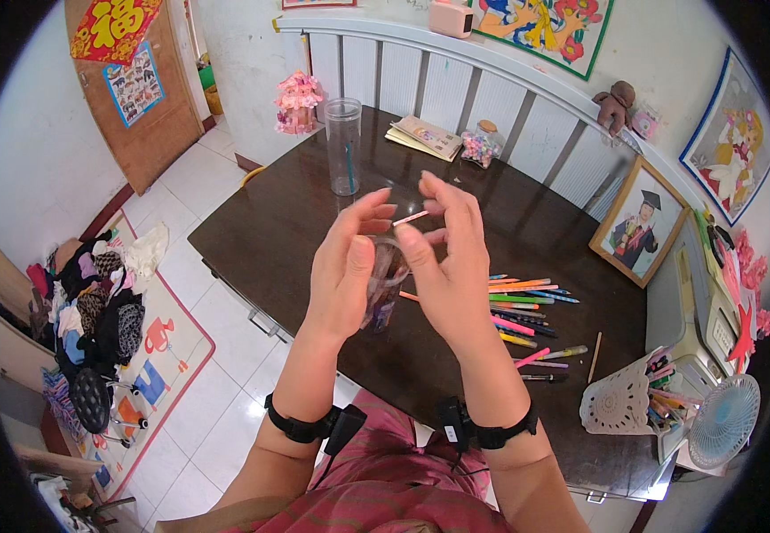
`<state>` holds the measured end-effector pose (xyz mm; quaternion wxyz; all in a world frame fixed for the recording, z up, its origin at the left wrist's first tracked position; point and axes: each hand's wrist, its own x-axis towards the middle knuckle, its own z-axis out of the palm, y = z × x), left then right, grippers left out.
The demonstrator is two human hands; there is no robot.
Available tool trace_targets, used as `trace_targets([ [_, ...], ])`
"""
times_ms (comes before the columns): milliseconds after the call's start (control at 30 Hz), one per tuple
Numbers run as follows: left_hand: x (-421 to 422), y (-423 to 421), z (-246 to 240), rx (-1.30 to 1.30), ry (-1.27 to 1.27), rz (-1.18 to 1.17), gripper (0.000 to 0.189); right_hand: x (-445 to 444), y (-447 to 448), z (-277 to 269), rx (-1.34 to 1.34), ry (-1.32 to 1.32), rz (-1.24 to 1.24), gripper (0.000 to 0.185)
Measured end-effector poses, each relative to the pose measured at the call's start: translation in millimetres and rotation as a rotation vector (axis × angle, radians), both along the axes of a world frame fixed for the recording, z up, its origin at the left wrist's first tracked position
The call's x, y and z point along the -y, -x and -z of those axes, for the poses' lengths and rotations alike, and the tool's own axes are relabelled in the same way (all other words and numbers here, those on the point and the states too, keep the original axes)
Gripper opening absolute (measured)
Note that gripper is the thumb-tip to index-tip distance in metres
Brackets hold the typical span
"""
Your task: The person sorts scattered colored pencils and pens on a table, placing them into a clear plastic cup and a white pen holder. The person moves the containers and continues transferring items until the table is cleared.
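Between the thumb and fingers of my right hand [450, 260] is a thin white stick [411, 218] with small marks. My left hand [345, 266] is raised close beside it, fingers curved and apart, holding nothing that shows. Just behind and below both hands stands a clear plastic cup [385, 286], partly hidden by them. A tall clear tumbler [343, 146] with a dark green strip inside stands farther back on the dark table [278, 206]. To the right of my right hand lies a loose pile of pens and colored pencils [525, 300].
Along the table's back are booklets [427, 136] and a corked glass jar [482, 144]. At the right stand a framed photo [639, 222], a white perforated basket [618, 393] of pens and a small fan [725, 421]. A single wooden stick [595, 358] lies near the basket.
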<state>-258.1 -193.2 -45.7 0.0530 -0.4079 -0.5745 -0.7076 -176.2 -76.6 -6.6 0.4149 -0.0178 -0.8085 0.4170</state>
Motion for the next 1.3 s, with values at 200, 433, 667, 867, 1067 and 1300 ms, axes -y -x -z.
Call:
trace_targets([
  [200,-1,-8,18,0.031,0.051,0.015,0.061,-10,-7,33,0.102,-0.189,-0.143,0.041],
  [433,8,-30,37,0.171,0.372,-0.166,0.086,-58,-72,57,0.215,0.138,0.228,0.024],
  [667,22,8,35,0.235,0.406,-0.461,0.07,-125,-116,78,0.576,-0.205,0.496,0.017],
  [867,20,11,41,0.113,0.286,-0.496,0.088,-184,-81,124,0.567,-0.608,0.44,0.02],
  [1067,16,-30,56,-0.355,0.135,-0.695,0.051,-176,-81,122,0.883,-0.599,0.423,0.024],
  [1300,-37,-19,93,-0.534,0.94,-0.302,0.041,-165,-108,108,0.922,-0.584,0.392,0.016],
])
